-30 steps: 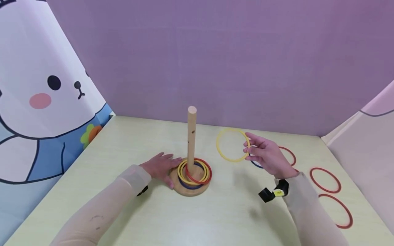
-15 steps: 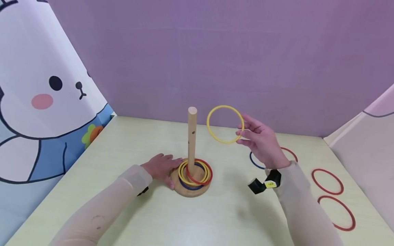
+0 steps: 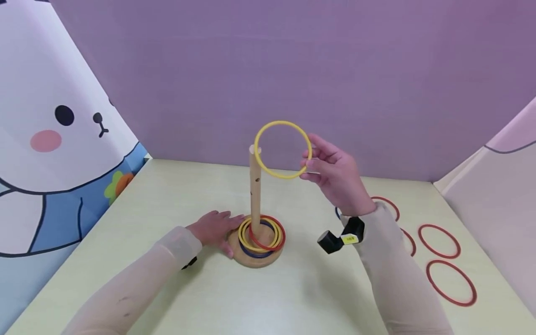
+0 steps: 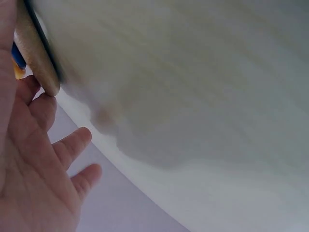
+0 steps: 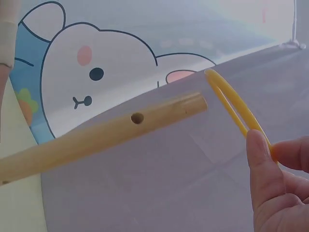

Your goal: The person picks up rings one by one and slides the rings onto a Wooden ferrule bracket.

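Note:
A wooden peg (image 3: 255, 200) stands upright on a round wooden base (image 3: 256, 264). Yellow, red (image 3: 282, 224) and dark blue rings lie around its foot. My left hand (image 3: 213, 231) rests against the left of the base, thumb and index finger spread along its rim; the left wrist view shows two fingertips at the base's edge (image 4: 41, 63). Between thumb and fingers, my right hand (image 3: 338, 177) pinches a yellow ring (image 3: 281, 123) by its right side. The ring is raised and tilted, its left side overlapping the peg top. In the right wrist view, the ring (image 5: 251, 118) is apart from the peg's end (image 5: 193, 104).
Several red rings lie on the table at the right, one (image 3: 439, 255) near the right panel and another (image 3: 452, 304) in front of it. A blue ring (image 3: 337, 213) is mostly hidden behind my right hand. A purple backdrop (image 3: 201, 93) closes the far side.
My right hand has lifted the yellow ring and carried it left, from right of the peg to the height of its top. The left hand stays against the base.

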`<state>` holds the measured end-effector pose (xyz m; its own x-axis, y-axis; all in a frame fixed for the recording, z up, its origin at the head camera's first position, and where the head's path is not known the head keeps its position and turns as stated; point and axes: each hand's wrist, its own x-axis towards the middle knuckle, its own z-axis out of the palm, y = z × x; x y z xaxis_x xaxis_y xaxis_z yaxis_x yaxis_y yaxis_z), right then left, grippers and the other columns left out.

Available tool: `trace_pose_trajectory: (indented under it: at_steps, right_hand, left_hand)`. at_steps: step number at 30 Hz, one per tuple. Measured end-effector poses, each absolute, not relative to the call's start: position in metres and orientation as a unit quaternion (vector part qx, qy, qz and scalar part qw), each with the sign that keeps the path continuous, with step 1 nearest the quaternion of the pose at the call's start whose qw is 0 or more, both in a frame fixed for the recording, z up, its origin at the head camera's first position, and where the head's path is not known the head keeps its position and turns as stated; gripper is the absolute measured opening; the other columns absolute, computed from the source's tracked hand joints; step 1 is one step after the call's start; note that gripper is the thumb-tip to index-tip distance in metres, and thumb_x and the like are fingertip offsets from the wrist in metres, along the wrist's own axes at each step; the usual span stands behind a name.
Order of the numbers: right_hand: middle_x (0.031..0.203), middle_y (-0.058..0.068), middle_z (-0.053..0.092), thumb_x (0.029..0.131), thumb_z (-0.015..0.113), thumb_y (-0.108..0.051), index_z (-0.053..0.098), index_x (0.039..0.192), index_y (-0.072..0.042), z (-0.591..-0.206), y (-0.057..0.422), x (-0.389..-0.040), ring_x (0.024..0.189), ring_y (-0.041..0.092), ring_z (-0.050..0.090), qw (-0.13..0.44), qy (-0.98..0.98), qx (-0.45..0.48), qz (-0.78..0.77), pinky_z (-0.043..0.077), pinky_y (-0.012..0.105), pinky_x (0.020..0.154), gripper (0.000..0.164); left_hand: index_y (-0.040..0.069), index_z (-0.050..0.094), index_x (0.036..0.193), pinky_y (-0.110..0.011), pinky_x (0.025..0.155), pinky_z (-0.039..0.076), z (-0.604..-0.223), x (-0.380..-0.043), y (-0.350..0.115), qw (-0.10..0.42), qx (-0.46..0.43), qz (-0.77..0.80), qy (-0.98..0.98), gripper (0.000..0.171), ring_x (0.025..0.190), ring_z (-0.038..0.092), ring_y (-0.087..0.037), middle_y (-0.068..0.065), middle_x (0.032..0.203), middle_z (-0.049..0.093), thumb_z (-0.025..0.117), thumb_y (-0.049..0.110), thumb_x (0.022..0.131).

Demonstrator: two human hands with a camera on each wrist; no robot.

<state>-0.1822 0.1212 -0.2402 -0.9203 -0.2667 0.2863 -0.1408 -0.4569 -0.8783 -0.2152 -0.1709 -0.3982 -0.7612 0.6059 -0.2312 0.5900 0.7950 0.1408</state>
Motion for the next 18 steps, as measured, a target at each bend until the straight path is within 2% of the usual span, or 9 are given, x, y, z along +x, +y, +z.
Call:
trace_pose_trajectory:
  at_steps: [9,18]
  right_hand:
    - [0.091,0.005,0.060,0.091,0.043,0.017,0.034,0.146,0.002,-0.239,0.110,-0.181,0.079,0.012,0.065,0.054,0.545,-0.185,-0.816,0.056,0.024,0.067,0.058]
    - [0.092,0.005,0.059,0.091,0.043,0.017,0.033,0.146,0.003,-0.241,0.102,-0.181,0.080,0.013,0.064,0.056,0.552,-0.199,-0.808,0.057,0.024,0.068,0.057]
  left_hand:
    - [0.010,0.029,0.151,-0.057,0.107,0.030,-0.395,-0.213,-0.173,0.176,0.304,0.091,0.932,0.105,0.139,0.025,-0.040,-0.008,0.155,0.030,0.079,0.052,0.069]
    - [0.008,0.034,0.149,-0.056,0.107,0.030,-0.396,-0.214,-0.172,0.150,0.323,0.036,0.934,0.104,0.134,0.034,-0.043,-0.009,0.153,0.034,0.078,0.056,0.068]
